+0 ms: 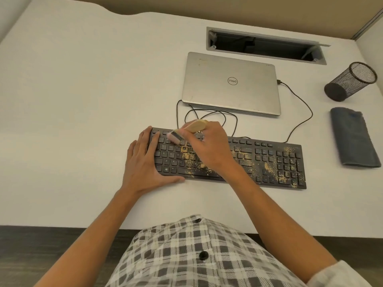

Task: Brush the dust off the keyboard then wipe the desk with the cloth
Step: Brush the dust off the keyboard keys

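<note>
Your left hand [145, 160] lies flat with straight fingers on the left end of the black keyboard [269, 162], thumb along its near edge; your right hand [209, 146] curls round the wooden handle of the brush [189, 129], whose pale bristles touch the upper-left keys; yellowish dust [269, 167] speckles the middle and right keys; the keyboard sits on the white desk [72, 100] in front of the closed silver laptop [231, 83]; the folded grey cloth [352, 137] lies well to the right, near the tipped mesh pen cup [350, 81].
</note>
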The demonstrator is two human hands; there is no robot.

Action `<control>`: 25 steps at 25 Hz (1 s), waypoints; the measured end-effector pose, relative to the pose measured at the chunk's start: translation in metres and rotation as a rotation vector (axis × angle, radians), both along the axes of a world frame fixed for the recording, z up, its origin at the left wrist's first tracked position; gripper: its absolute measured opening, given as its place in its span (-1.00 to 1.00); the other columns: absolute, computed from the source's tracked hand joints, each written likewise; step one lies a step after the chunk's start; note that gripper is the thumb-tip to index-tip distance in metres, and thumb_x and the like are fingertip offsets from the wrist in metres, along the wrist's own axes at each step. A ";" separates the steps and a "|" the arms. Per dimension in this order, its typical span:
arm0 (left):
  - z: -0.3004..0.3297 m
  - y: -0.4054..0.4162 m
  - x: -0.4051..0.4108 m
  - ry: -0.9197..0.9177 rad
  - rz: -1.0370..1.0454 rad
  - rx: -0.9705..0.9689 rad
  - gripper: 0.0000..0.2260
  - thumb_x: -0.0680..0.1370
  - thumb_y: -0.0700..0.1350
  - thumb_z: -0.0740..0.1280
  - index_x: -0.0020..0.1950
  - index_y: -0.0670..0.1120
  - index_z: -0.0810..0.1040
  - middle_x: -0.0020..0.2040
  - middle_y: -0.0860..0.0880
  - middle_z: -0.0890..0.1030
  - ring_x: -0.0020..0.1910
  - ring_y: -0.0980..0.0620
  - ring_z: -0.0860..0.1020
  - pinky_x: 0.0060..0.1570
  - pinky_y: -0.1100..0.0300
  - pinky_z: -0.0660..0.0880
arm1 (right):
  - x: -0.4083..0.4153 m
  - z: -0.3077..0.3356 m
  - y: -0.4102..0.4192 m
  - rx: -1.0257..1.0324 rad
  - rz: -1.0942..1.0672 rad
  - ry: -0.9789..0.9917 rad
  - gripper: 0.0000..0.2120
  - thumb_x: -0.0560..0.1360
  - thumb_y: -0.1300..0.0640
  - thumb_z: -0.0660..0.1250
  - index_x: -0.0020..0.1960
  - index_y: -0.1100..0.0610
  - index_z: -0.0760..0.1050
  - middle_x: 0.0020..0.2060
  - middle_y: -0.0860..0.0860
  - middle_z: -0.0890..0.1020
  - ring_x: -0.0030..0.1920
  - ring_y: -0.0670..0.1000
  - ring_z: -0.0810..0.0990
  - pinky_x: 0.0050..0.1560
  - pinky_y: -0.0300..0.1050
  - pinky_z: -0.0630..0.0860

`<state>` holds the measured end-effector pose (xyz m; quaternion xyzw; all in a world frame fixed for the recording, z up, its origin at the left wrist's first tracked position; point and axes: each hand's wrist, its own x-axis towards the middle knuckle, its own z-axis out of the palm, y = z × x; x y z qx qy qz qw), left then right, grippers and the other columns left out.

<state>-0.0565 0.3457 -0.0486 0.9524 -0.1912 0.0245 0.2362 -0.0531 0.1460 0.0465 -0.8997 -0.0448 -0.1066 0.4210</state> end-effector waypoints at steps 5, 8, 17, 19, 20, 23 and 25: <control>0.001 -0.001 -0.001 0.028 0.013 0.001 0.25 0.19 0.70 0.19 0.63 -0.11 0.14 0.65 -0.15 0.12 0.59 -0.15 0.22 0.51 -0.22 0.19 | 0.014 -0.003 0.009 -0.271 0.170 -0.007 -0.71 0.56 -0.13 0.24 -0.12 0.00 0.65 -0.27 -0.11 0.67 -0.18 -0.05 0.56 0.06 -0.13 0.29; 0.001 -0.001 -0.001 0.030 0.018 -0.002 0.26 0.18 0.70 0.20 0.62 -0.12 0.15 0.65 -0.14 0.12 0.58 -0.14 0.23 0.52 -0.21 0.18 | 0.012 -0.003 0.001 -0.283 0.122 -0.027 -0.74 0.56 -0.10 0.29 -0.13 0.01 0.66 -0.29 -0.09 0.65 -0.18 -0.06 0.54 0.07 -0.13 0.30; 0.001 0.000 -0.001 0.037 0.013 0.004 0.25 0.18 0.67 0.25 0.62 -0.13 0.15 0.65 -0.15 0.12 0.58 -0.14 0.22 0.51 -0.21 0.19 | 0.005 -0.002 -0.002 -0.333 0.059 -0.020 -0.78 0.55 -0.04 0.32 -0.20 -0.01 0.65 -0.37 -0.09 0.61 -0.26 -0.06 0.51 0.05 -0.20 0.23; 0.001 0.000 -0.001 0.043 0.017 0.012 0.25 0.18 0.67 0.26 0.63 -0.12 0.14 0.65 -0.14 0.10 0.58 -0.13 0.21 0.52 -0.20 0.18 | 0.002 -0.001 -0.008 -0.358 0.021 -0.011 -0.76 0.56 -0.03 0.31 -0.22 -0.03 0.65 -0.42 -0.11 0.59 -0.31 -0.07 0.49 0.04 -0.21 0.21; 0.001 0.000 -0.001 0.043 0.018 0.013 0.25 0.17 0.66 0.26 0.63 -0.12 0.14 0.65 -0.14 0.10 0.58 -0.13 0.21 0.52 -0.20 0.18 | 0.001 -0.001 -0.011 -0.384 0.001 0.009 -0.75 0.56 -0.04 0.29 -0.22 -0.04 0.65 -0.44 -0.12 0.58 -0.33 -0.08 0.47 0.06 -0.19 0.24; 0.001 0.000 -0.002 0.044 0.016 0.012 0.24 0.18 0.66 0.27 0.63 -0.11 0.14 0.65 -0.14 0.10 0.58 -0.13 0.20 0.54 -0.17 0.16 | -0.002 0.002 -0.017 -0.440 -0.038 0.061 -0.68 0.57 -0.09 0.22 -0.19 -0.01 0.66 -0.40 -0.12 0.61 -0.34 -0.09 0.47 0.14 -0.13 0.32; 0.002 0.000 -0.001 0.045 0.013 0.010 0.24 0.18 0.66 0.27 0.63 -0.11 0.14 0.65 -0.13 0.10 0.58 -0.14 0.21 0.54 -0.17 0.16 | -0.001 0.008 -0.019 -0.311 -0.107 0.026 -0.71 0.57 -0.06 0.24 -0.17 0.03 0.66 -0.26 -0.10 0.69 -0.31 -0.07 0.53 0.10 -0.13 0.37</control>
